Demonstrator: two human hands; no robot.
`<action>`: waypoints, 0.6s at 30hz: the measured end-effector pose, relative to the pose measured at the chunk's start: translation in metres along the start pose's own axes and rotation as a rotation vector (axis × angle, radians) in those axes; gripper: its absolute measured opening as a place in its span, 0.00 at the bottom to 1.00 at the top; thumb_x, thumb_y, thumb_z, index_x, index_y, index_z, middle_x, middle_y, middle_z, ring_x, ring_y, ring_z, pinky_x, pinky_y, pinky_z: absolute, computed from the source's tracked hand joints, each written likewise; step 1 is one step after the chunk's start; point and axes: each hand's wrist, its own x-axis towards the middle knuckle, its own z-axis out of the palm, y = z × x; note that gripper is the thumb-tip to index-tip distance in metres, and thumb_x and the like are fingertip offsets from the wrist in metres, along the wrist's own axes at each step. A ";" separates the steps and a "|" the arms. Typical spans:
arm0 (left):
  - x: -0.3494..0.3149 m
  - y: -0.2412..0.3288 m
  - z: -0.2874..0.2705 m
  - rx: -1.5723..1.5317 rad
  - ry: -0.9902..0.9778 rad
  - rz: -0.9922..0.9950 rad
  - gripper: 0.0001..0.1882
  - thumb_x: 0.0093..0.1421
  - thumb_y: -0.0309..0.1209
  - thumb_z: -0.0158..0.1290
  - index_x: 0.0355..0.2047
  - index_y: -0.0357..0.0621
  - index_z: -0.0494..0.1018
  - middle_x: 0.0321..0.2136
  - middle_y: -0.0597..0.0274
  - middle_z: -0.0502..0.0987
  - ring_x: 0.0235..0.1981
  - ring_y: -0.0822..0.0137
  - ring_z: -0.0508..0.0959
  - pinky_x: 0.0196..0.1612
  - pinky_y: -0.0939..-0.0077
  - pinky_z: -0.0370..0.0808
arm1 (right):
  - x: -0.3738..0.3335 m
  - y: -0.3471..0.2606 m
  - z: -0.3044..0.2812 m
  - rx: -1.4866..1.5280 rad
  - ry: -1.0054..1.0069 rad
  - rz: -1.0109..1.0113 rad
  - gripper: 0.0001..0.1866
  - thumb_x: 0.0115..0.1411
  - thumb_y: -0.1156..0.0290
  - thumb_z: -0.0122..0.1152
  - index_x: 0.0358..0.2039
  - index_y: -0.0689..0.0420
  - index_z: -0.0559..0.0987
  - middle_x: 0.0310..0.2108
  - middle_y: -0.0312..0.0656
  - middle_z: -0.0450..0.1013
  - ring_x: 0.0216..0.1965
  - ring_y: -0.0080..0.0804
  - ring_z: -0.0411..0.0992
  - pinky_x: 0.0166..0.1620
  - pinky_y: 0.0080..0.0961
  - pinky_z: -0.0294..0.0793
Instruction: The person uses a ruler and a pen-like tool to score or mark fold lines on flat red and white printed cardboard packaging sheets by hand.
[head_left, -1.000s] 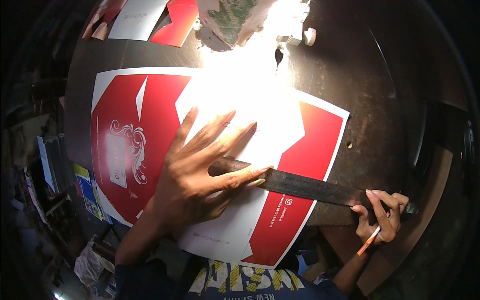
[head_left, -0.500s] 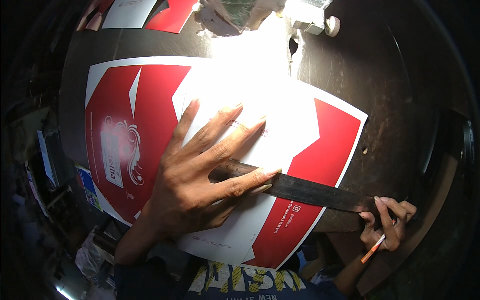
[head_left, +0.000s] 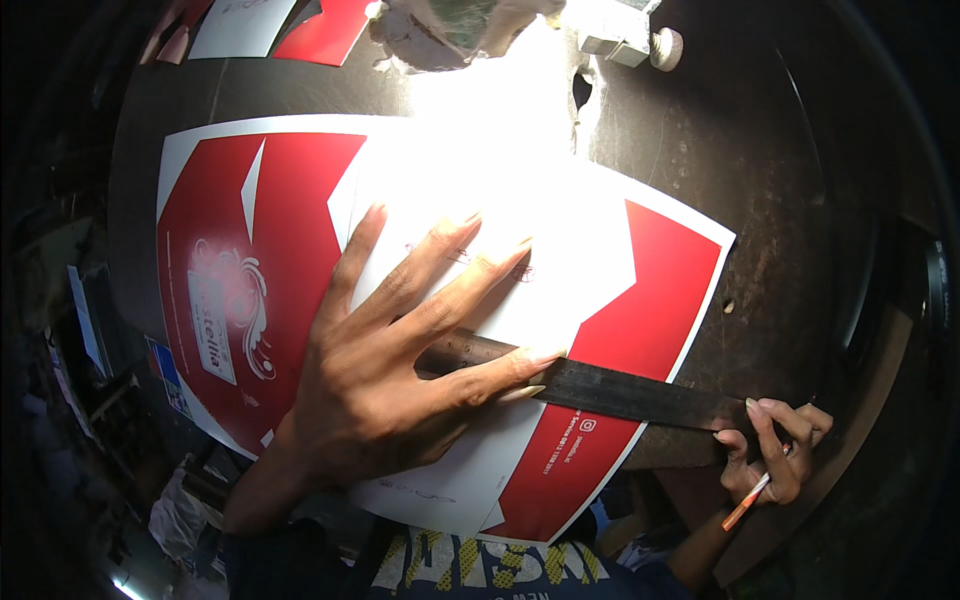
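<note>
A large printed sheet (head_left: 680, 270) in red and white lies on the dark table. My left hand (head_left: 375, 370) rests on its middle with fingers spread wide, the thumb pressing a dark metal ruler (head_left: 640, 392). That ruler runs from under my left palm across the red part and past the sheet's right edge. At its right end, my right hand (head_left: 775, 450) pinches it between thumb and fingertips. A thin orange-and-white stick (head_left: 748, 500), perhaps a pen, is tucked in the same hand. Glare washes out the sheet's far middle.
At the far left lie a white cut piece (head_left: 238, 28) and a red one (head_left: 325, 35), with what looks like a fingertip (head_left: 172, 45) beside them. A metal block with a knob (head_left: 665, 48) stands at the back. The dark tabletop (head_left: 770, 250) extends right.
The sheet's left part appears slightly further left in view, as do the cut pieces at the back. Both hands keep nearly the same hold and place on the ruler.
</note>
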 end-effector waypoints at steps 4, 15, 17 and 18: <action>0.002 0.001 -0.003 -0.009 -0.015 -0.010 0.17 0.49 0.43 0.69 0.42 0.72 0.83 0.56 0.52 0.76 0.64 0.46 0.67 0.70 0.35 0.46 | -0.001 -0.002 0.000 0.007 0.027 0.031 0.18 0.52 0.52 0.74 0.33 0.54 0.86 0.31 0.31 0.76 0.31 0.26 0.69 0.38 0.30 0.59; 0.003 0.003 -0.001 -0.015 -0.012 -0.023 0.17 0.49 0.42 0.69 0.41 0.72 0.83 0.57 0.54 0.76 0.65 0.48 0.67 0.70 0.35 0.46 | -0.001 0.004 0.000 -0.004 0.038 -0.032 0.17 0.53 0.54 0.73 0.33 0.55 0.86 0.31 0.34 0.77 0.30 0.26 0.69 0.36 0.29 0.58; 0.000 0.007 -0.009 0.012 -0.015 -0.038 0.17 0.49 0.42 0.69 0.41 0.71 0.83 0.56 0.54 0.76 0.65 0.47 0.67 0.71 0.35 0.46 | 0.001 0.005 0.001 0.024 0.047 -0.044 0.17 0.53 0.54 0.73 0.33 0.55 0.86 0.31 0.34 0.77 0.30 0.26 0.69 0.36 0.30 0.58; 0.001 0.006 -0.007 0.000 -0.012 -0.027 0.16 0.49 0.42 0.69 0.41 0.71 0.83 0.56 0.53 0.76 0.65 0.47 0.67 0.71 0.35 0.46 | 0.000 0.004 0.000 0.018 0.038 -0.043 0.17 0.52 0.54 0.74 0.33 0.55 0.86 0.31 0.34 0.77 0.30 0.26 0.69 0.36 0.30 0.58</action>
